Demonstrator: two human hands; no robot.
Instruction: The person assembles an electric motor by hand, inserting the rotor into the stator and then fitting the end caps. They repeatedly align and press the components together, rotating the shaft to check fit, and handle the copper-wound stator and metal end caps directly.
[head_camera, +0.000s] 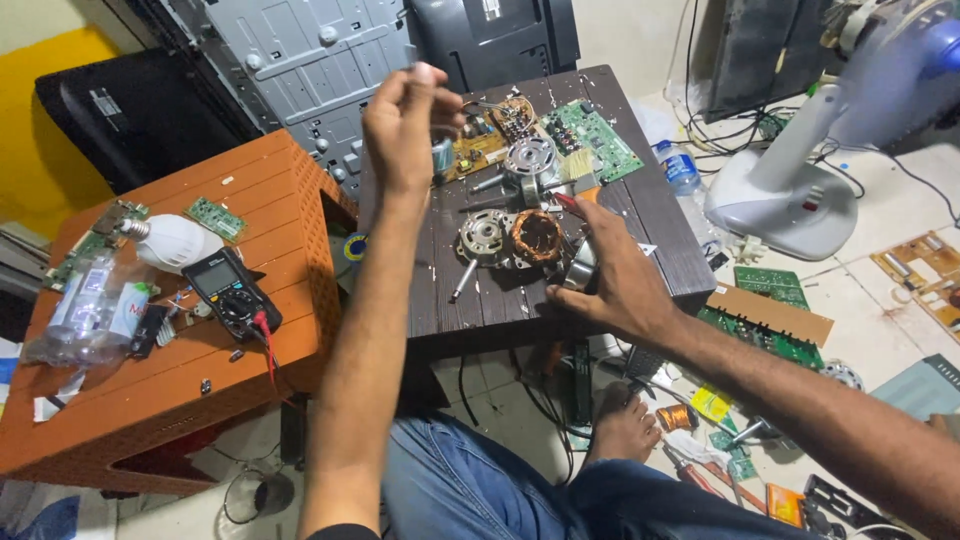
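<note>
Left hand: left hand (402, 128) raised above the dark table (500, 300), fingers bunched together and pinched at the tips; whatever sits between them is too small to make out.
Right hand: right hand (612, 278) down on the table near its front right edge, fingers curled and clamped around a silvery metal part (580, 268), mostly hidden under the palm.
Just left of right hand: copper-wound stator (538, 236), lying flat, touching or nearly touching the fingertips.
Further left of that: motor end plate with shaft (480, 242), flat on the table, beside the stator.
Beyond the right hand: round motor housing (528, 162), grey, standing between the two hands.
Under and right of left hand: tan circuit board (480, 140) with a heat sink, and past it a green circuit board (592, 138), both flat at the table's far end.
Near right fingertips: paintbrush (580, 170) lying by the green board, bristles pale.
Left of left forearm: orange stool (180, 340), well apart from both hands, carrying a multimeter (230, 290) with red lead, a white bulb (175, 243), a clear plastic bag (90, 310) and small green boards.
Right of right arm, on floor: white fan base (780, 205), plastic bottle (685, 175), scattered boards, a copper wire spool (678, 417).
Below the hands: blue jeans (480, 480) and a bare foot (620, 425) by the table leg.
</note>
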